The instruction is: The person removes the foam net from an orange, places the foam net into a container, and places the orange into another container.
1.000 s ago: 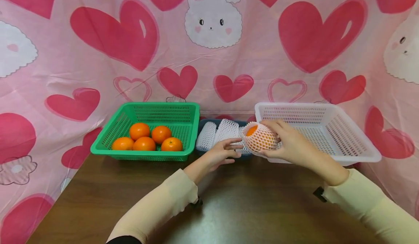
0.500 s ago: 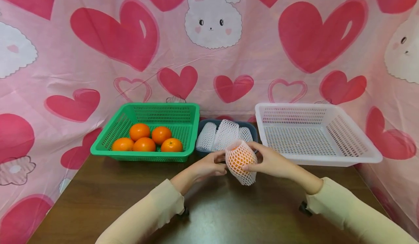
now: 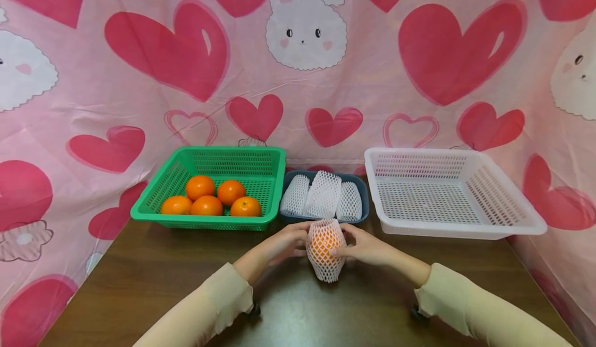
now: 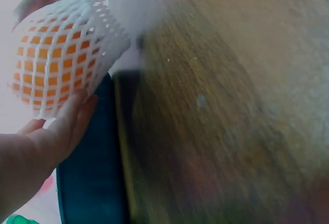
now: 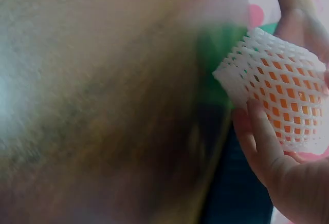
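A single orange in a white foam net sleeve [image 3: 326, 247] is held upright between both hands, just in front of the blue-grey tray. My right hand [image 3: 365, 245] grips its right side, thumb across the front of the netting. On the opposite side my left hand [image 3: 285, 242] holds the sleeve, its fingers partly hidden behind it. The left wrist view shows the left hand's fingers [image 4: 72, 116] against the mesh near the sleeve's narrow end. Netting covers the orange [image 5: 288, 100] in the right wrist view, and the right hand [image 5: 280, 167] cups it from below.
A green basket [image 3: 205, 222] at left holds several bare oranges [image 3: 207, 206]. Several white foam net sleeves [image 3: 323, 194] lie in the blue-grey tray [image 3: 365, 202] at the centre. A white basket [image 3: 461, 229] stands at right on the wooden table [image 3: 298, 316], before a pink patterned cloth.
My right hand has brought the netted orange left and toward me from the white basket's near left corner. My left hand has drawn back from the tray and met the sleeve.
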Demonstrator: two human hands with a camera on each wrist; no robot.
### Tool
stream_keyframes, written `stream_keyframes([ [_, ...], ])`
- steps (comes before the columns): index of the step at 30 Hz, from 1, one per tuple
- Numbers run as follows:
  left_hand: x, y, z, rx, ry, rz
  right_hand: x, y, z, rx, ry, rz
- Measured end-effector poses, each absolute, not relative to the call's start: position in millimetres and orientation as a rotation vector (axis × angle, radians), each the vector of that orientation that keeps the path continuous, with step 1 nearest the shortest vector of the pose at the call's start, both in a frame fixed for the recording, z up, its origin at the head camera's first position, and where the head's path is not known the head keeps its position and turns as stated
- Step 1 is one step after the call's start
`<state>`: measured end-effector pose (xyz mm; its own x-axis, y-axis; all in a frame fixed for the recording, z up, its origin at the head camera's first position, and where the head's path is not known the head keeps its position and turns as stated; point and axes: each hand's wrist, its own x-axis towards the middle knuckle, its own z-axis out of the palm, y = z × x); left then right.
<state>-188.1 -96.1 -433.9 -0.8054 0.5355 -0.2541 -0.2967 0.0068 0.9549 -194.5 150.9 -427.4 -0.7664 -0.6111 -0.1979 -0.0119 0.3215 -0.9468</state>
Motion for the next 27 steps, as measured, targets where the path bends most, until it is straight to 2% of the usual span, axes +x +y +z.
stream_keyframes([
  [10,-187.8,-95.2,-434.3,0.204,1.954,1.715,-196.1,143.8,-441.7,-0.542,1.999,-1.469],
  [27,-183.6,-98.3,-438.5,0.15,2.014,1.748,-206.4,141.2,-441.7,-0.789,2.205,-1.33],
])
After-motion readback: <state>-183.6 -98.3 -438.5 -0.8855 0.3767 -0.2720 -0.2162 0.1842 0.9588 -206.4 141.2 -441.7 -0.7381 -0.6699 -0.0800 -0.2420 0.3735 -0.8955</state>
